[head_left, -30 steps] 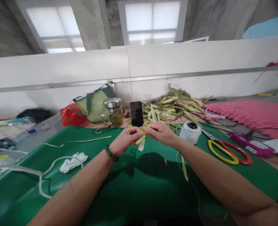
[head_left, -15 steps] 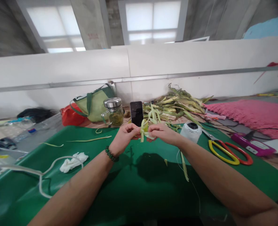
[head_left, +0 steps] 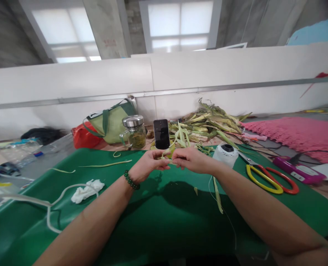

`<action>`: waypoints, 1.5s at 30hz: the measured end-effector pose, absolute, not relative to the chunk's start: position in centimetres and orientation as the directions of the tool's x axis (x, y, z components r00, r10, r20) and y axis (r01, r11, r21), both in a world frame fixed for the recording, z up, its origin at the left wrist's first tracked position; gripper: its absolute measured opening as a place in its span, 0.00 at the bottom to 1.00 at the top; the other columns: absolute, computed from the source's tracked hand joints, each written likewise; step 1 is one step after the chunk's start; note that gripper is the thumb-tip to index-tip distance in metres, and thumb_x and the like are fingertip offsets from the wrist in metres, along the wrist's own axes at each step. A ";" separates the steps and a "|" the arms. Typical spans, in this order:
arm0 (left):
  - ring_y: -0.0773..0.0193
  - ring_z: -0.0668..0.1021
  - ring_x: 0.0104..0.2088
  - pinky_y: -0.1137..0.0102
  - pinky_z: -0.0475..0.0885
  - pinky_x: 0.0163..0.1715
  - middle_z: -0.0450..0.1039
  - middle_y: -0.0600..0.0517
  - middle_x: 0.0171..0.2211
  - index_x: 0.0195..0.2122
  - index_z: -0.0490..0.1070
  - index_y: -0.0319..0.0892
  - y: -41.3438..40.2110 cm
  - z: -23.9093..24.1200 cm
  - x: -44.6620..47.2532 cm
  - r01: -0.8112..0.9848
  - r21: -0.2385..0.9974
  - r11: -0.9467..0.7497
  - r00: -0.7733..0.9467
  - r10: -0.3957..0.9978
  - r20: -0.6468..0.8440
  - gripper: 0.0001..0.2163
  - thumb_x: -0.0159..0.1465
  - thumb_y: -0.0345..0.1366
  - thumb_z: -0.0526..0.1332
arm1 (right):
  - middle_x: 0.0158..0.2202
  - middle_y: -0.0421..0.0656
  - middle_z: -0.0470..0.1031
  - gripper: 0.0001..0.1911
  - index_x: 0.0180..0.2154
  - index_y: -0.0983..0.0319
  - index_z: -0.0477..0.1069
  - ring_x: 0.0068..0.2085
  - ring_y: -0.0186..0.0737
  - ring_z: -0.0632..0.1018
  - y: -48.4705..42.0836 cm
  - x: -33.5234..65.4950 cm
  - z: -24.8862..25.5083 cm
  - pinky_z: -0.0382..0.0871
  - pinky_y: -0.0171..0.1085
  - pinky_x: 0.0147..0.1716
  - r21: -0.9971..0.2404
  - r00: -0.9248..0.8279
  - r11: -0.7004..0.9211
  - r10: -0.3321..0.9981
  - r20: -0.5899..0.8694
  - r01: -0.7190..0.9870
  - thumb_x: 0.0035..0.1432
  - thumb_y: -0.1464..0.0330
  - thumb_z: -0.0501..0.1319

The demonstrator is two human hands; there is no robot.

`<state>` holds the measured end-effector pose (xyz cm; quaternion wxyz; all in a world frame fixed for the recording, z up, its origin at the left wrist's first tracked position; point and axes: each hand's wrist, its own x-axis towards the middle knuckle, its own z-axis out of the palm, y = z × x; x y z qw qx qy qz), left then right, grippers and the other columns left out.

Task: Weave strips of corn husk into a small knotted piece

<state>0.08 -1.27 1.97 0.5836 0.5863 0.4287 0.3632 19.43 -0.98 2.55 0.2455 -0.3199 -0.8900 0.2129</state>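
My left hand (head_left: 149, 163), below a green bead bracelet, is closed with its fingertips pinching a pale green strip of plant leaf (head_left: 168, 150). Close against it, my right hand (head_left: 190, 160) is also closed, its thumb and fingers on the same leaf strip. Both hands hover over the green table cover (head_left: 164, 221). My fingers hide much of the strip. Just behind them stands a black phone (head_left: 161, 133), upright. A heap of long green leaves and stalks (head_left: 210, 123) lies at the back, right of the phone.
A glass mug with a metal lid (head_left: 134, 132) stands behind my left hand. To the right are a white thread cone (head_left: 225, 155) and scissors with red and yellow handles (head_left: 271, 179). A crumpled white tissue (head_left: 87, 191) and a pale cable (head_left: 48, 210) lie left.
My fingers have come closer together around the leaf. The leaf piece that stood upright between them is now folded lower and more hidden. My arms have barely moved.
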 end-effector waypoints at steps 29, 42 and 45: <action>0.70 0.70 0.25 0.76 0.62 0.24 0.75 0.51 0.28 0.34 0.77 0.37 -1.6 1.7 0.7 0.029 0.982 -0.188 0.191 0.965 0.179 0.20 0.53 0.51 0.63 | 0.23 0.40 0.72 0.22 0.27 0.65 0.71 0.22 0.29 0.72 0.3 16.7 -0.2 0.68 0.32 0.25 -0.967 -0.408 0.171 0.909 0.082 0.188 0.50 0.51 0.61; 0.67 0.75 0.25 0.73 0.70 0.27 0.75 0.51 0.26 0.36 0.78 0.38 -1.4 2.1 0.1 0.209 0.968 -0.140 0.377 0.925 0.053 0.21 0.52 0.52 0.64 | 0.17 0.37 0.67 0.15 0.23 0.64 0.69 0.18 0.29 0.67 -0.2 18.3 1.6 0.59 0.30 0.19 -0.765 -0.470 0.513 0.825 0.313 0.390 0.53 0.60 0.59; 0.72 0.69 0.18 0.76 0.66 0.21 0.70 0.54 0.19 0.33 0.78 0.38 -1.4 2.3 -0.1 0.330 0.925 -0.185 0.484 0.875 0.003 0.18 0.50 0.48 0.66 | 0.16 0.37 0.66 0.13 0.23 0.64 0.69 0.19 0.30 0.68 -0.2 18.3 1.7 0.59 0.30 0.19 -0.770 -0.456 0.532 0.816 0.355 0.352 0.51 0.60 0.61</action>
